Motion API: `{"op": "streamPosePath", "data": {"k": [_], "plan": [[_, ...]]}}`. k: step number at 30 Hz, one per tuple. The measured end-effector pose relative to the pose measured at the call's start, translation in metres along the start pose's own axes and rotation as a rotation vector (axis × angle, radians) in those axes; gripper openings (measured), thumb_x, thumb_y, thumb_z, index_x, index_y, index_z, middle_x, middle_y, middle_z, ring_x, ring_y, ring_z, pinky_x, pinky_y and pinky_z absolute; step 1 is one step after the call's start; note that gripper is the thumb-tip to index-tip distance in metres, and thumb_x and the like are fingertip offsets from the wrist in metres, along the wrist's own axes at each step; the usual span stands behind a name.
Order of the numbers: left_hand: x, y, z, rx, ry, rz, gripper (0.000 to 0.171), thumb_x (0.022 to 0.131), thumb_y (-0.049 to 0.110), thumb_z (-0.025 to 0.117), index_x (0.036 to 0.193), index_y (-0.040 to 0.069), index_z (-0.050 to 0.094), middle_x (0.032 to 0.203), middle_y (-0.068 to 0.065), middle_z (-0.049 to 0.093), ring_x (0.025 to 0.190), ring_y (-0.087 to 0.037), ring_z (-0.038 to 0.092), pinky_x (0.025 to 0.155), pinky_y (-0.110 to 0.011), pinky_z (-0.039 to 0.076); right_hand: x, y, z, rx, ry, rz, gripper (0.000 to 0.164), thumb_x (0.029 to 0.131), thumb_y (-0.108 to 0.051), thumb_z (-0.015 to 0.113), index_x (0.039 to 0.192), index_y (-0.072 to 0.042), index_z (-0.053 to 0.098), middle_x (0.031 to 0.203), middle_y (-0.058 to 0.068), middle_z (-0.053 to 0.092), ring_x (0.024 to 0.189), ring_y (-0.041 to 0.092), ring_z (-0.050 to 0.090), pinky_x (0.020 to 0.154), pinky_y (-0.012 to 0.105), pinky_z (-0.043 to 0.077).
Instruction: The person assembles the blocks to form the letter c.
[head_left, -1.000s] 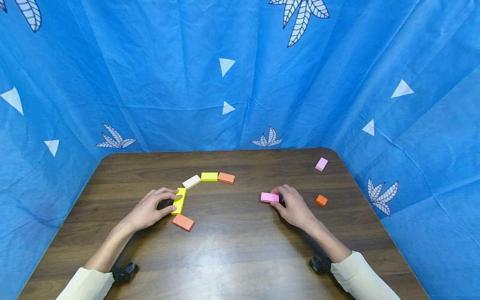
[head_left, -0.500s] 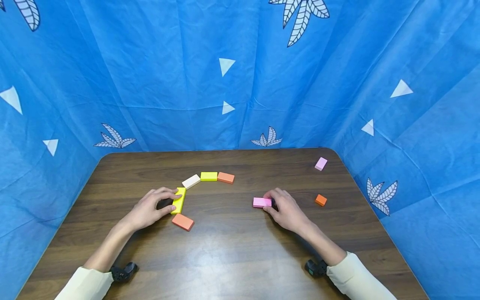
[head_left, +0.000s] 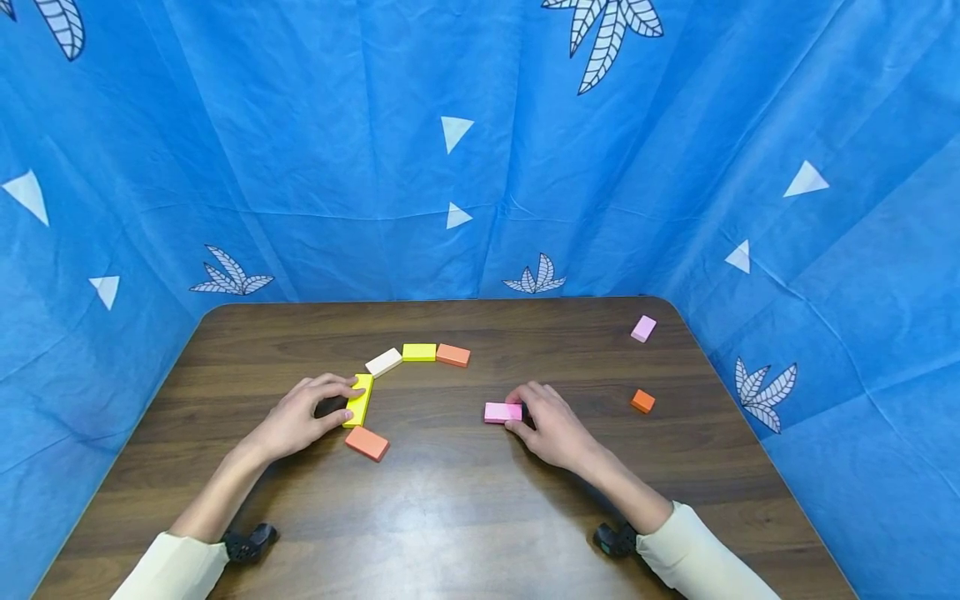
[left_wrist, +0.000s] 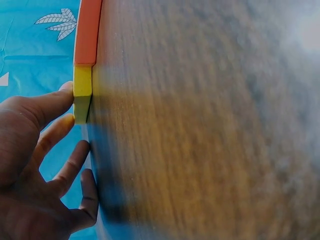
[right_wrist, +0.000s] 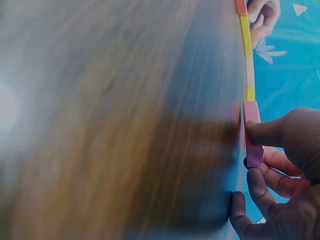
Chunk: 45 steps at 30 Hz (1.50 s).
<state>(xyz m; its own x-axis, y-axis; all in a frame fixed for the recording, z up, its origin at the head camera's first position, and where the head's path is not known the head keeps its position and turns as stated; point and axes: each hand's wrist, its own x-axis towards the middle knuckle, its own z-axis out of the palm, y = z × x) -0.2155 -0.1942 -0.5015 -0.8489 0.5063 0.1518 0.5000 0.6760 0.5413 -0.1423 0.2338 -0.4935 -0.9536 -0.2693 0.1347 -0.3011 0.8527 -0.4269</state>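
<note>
My left hand (head_left: 296, 421) pinches a long yellow block (head_left: 362, 407) between thumb and fingertips, and the block lies flat on the table. Just in front of it is an orange block (head_left: 367, 443); the two meet end to end in the left wrist view. A white block (head_left: 384, 362), a short yellow block (head_left: 419, 352) and another orange block (head_left: 453, 356) curve away from its far end. My right hand (head_left: 555, 429) pinches the right end of a pink block (head_left: 499, 413), right of the curve. Whether the pink block touches the tabletop I cannot tell.
A pale pink block (head_left: 643, 328) lies at the back right of the wooden table (head_left: 480, 533). A small orange block (head_left: 642, 401) sits to the right of my right hand. Blue cloth (head_left: 480, 167) hangs behind the table and along both sides.
My right hand has moved left and a little nearer to me, bringing the pink block along in its pinch. The left hand and the curved row of blocks have stayed in place.
</note>
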Motion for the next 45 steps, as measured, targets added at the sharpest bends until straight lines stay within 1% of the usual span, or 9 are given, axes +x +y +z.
{"op": "streamPosePath", "data": {"k": [5, 15, 19, 23, 27, 31, 35, 40, 45], "plan": [[0.000, 0.001, -0.001, -0.012, 0.000, 0.004, 0.035, 0.100, 0.020, 0.078, 0.135, 0.019, 0.076, 0.149, -0.012, 0.067, 0.131, -0.043, 0.059, 0.105, -0.066, 0.047, 0.002, -0.008, 0.004, -0.010, -0.001, -0.032, 0.025, 0.098, -0.025, 0.082, 0.119, -0.015, 0.069, 0.114, -0.002, 0.071, 0.101, 0.015, 0.058, 0.092, 0.040, 0.051], [0.001, 0.002, 0.000, -0.016, 0.005, 0.010, 0.035, 0.100, 0.019, 0.079, 0.134, 0.017, 0.076, 0.148, -0.012, 0.068, 0.132, -0.043, 0.059, 0.105, -0.065, 0.047, 0.007, -0.022, 0.012, -0.011, -0.017, -0.097, 0.025, 0.098, -0.026, 0.081, 0.118, -0.016, 0.069, 0.112, -0.003, 0.070, 0.099, 0.013, 0.056, 0.092, 0.038, 0.051], [0.002, 0.002, 0.000, -0.017, 0.001, 0.003, 0.036, 0.099, 0.017, 0.079, 0.135, 0.017, 0.076, 0.148, -0.011, 0.068, 0.132, -0.042, 0.059, 0.106, -0.064, 0.047, 0.010, -0.029, 0.014, 0.005, -0.041, -0.108, 0.025, 0.099, -0.026, 0.080, 0.119, -0.016, 0.068, 0.114, -0.003, 0.070, 0.101, 0.015, 0.057, 0.094, 0.039, 0.051], [0.002, 0.001, 0.001, -0.013, -0.005, 0.004, 0.037, 0.099, 0.016, 0.079, 0.136, 0.018, 0.075, 0.149, -0.011, 0.067, 0.133, -0.042, 0.058, 0.106, -0.065, 0.046, 0.012, -0.034, 0.014, 0.018, -0.057, -0.101, 0.026, 0.100, -0.027, 0.080, 0.120, -0.016, 0.068, 0.116, -0.003, 0.070, 0.103, 0.015, 0.057, 0.096, 0.039, 0.051], [0.000, 0.000, 0.001, -0.022, -0.009, -0.013, 0.037, 0.099, 0.017, 0.079, 0.135, 0.018, 0.075, 0.149, -0.011, 0.067, 0.134, -0.042, 0.057, 0.107, -0.066, 0.046, 0.015, -0.039, 0.016, 0.016, -0.073, -0.102, 0.026, 0.099, -0.028, 0.080, 0.120, -0.017, 0.067, 0.116, -0.005, 0.069, 0.104, 0.014, 0.056, 0.096, 0.038, 0.051], [-0.001, 0.000, 0.000, -0.027, -0.011, -0.027, 0.036, 0.099, 0.017, 0.079, 0.135, 0.017, 0.075, 0.149, -0.011, 0.067, 0.135, -0.043, 0.056, 0.106, -0.067, 0.046, 0.017, -0.045, 0.018, 0.007, -0.090, -0.117, 0.026, 0.099, -0.029, 0.080, 0.119, -0.018, 0.067, 0.116, -0.005, 0.069, 0.106, 0.014, 0.056, 0.098, 0.037, 0.051], [-0.002, 0.001, -0.002, -0.023, -0.015, -0.031, 0.037, 0.099, 0.016, 0.079, 0.136, 0.016, 0.075, 0.150, -0.011, 0.066, 0.135, -0.042, 0.056, 0.106, -0.067, 0.046, 0.020, -0.054, 0.021, -0.006, -0.102, -0.148, 0.024, 0.100, -0.030, 0.080, 0.116, -0.018, 0.067, 0.116, -0.005, 0.070, 0.107, 0.015, 0.057, 0.099, 0.037, 0.051], [-0.002, 0.000, -0.001, -0.023, -0.010, -0.027, 0.038, 0.099, 0.017, 0.079, 0.136, 0.016, 0.075, 0.150, -0.011, 0.066, 0.135, -0.042, 0.056, 0.105, -0.065, 0.046, 0.027, -0.065, 0.026, -0.024, -0.119, -0.183, 0.023, 0.099, -0.031, 0.081, 0.113, -0.019, 0.067, 0.114, -0.006, 0.069, 0.104, 0.015, 0.056, 0.096, 0.035, 0.051], [-0.001, 0.000, 0.000, -0.018, -0.009, -0.026, 0.037, 0.099, 0.017, 0.079, 0.136, 0.016, 0.075, 0.150, -0.011, 0.066, 0.134, -0.042, 0.056, 0.105, -0.065, 0.046, 0.030, -0.073, 0.032, -0.026, -0.135, -0.209, 0.023, 0.098, -0.032, 0.081, 0.113, -0.021, 0.067, 0.112, -0.007, 0.068, 0.100, 0.012, 0.053, 0.093, 0.030, 0.048]]}}
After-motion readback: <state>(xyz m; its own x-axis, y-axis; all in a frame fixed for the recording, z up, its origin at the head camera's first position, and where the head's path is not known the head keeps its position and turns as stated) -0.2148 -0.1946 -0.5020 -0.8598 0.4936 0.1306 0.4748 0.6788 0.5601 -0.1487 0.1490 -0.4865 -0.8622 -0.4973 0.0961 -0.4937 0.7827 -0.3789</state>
